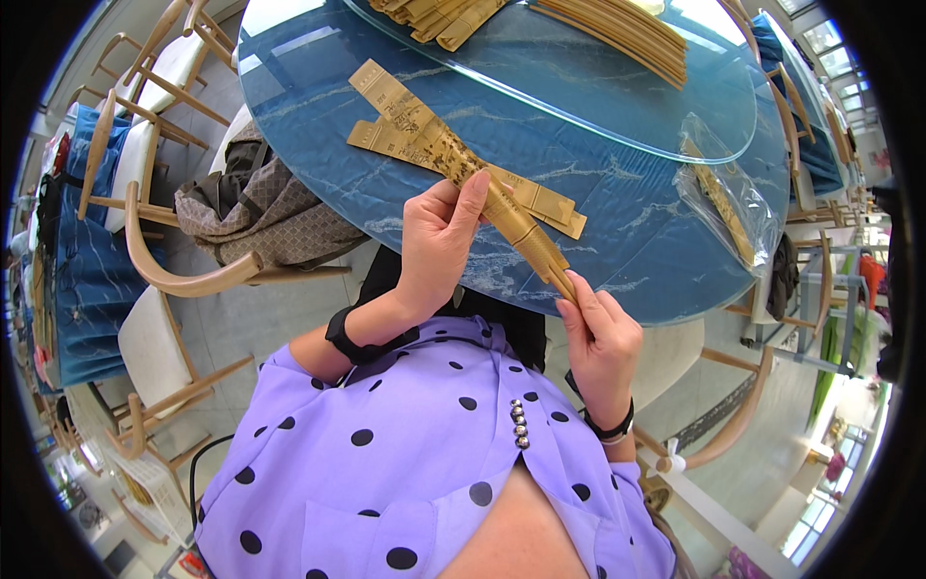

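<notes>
Left hand is up over the near edge of the counter, wrist bent back, fingers curled around a gold paper sleeve, the forefinger stretched along its top. So that hand is closed on the sleeve, about midway along it. Right hand sits lower and closer to the body, fingers bunched, pinching the narrow end of the chopsticks that poke out of the sleeve's near end. Both wrists wear dark bands, and the forearms come up out of a lilac dotted blouse.

The sleeve slants away up and to the left, above the blue marbled top. Under it lies a second gold sleeve, flat on the counter, crossing beneath the first. Further out, a round glass turntable carries a heap of more gold sleeves and a row of bare chopsticks. Off to the right, a clear plastic bag rests near the counter's rim. To the left, a wooden chair with a draped brown cloth.
</notes>
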Motion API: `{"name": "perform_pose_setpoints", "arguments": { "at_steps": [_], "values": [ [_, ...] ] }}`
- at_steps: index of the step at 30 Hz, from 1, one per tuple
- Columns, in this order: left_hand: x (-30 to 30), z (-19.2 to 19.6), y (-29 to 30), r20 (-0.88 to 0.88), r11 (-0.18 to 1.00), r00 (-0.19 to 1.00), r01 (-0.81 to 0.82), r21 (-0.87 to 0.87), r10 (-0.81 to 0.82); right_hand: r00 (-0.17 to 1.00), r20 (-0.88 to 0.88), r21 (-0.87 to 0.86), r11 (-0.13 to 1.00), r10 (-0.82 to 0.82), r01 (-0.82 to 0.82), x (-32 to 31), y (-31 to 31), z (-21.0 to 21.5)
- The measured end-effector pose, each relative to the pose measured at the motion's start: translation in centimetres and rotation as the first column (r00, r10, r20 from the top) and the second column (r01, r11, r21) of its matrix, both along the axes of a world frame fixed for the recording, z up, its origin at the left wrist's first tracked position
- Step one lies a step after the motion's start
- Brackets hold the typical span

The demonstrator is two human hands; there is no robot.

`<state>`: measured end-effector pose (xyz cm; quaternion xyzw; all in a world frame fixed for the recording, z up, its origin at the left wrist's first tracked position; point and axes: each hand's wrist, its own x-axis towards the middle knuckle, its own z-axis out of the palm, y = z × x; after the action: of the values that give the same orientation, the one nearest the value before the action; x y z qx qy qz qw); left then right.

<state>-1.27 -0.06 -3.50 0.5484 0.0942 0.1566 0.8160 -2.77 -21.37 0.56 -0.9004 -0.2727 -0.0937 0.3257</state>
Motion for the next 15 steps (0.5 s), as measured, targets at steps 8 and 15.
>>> {"name": "perform_pose_setpoints", "arguments": {
  "at_steps": [8, 15],
  "values": [
    [-0.2, 1.2, 0.6, 0.034, 0.984, 0.997, 0.076, -0.16, -0.071, 1.0, -0.001, 0.019, 1.0, 0.002, -0.002, 0.0, 0.2, 0.0],
    [-0.1, 0.2, -0.2, 0.025, 1.0, 1.0, -0.006, -0.009, 0.007, 1.0, -0.021, 0.06, 0.998, -0.005, 0.006, 0.0, 0.1, -0.1]
  ]
}}
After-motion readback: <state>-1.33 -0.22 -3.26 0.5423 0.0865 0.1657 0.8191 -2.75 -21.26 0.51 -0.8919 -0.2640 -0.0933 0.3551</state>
